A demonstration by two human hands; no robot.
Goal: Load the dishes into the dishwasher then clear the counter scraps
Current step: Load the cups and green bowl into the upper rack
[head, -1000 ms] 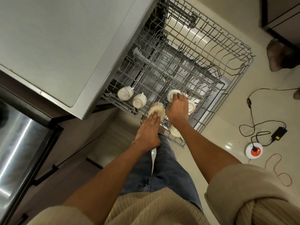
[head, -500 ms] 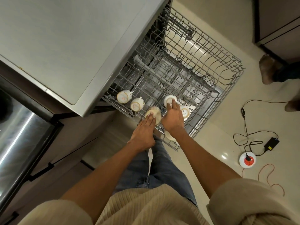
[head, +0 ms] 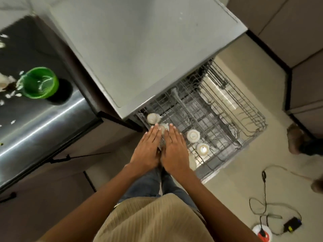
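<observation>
White cups sit upside down in the dishwasher's pulled-out wire rack (head: 236, 119): 1 cup at the rack's near-left corner (head: 152, 118), a second cup (head: 164, 128) just behind the fingertips, a third cup (head: 193, 135) and a fourth cup (head: 202, 148) further along the near edge, and a pale dish (head: 192, 164) half hidden at the front rim.

A second ago the right hand (head: 175, 151) was curled on a cup and the left hand (head: 146, 151) touched the one beside it. Now both hands lie flat, palms down, side by side over the rack's near edge, fingers straight and pressed together, gripping nothing. The cups have been let go and stand seated between the wires. The view has also swung left, so the counter now shows.

That suggests the cup loading is about finished here and the rack is ready to be pushed in; the flat hands look placed for that push, though whether they touch the rack's rim I cannot tell.

The second half of the task waits untouched: on the dark counter (head: 43, 109) at the left, a green bowl (head: 39, 82) stands near the counter's front edge with white scraps (head: 8, 81) scattered just beside it and beyond. On the floor at the right lies a cable (head: 264, 194) leading to a round socket (head: 261, 234).
</observation>
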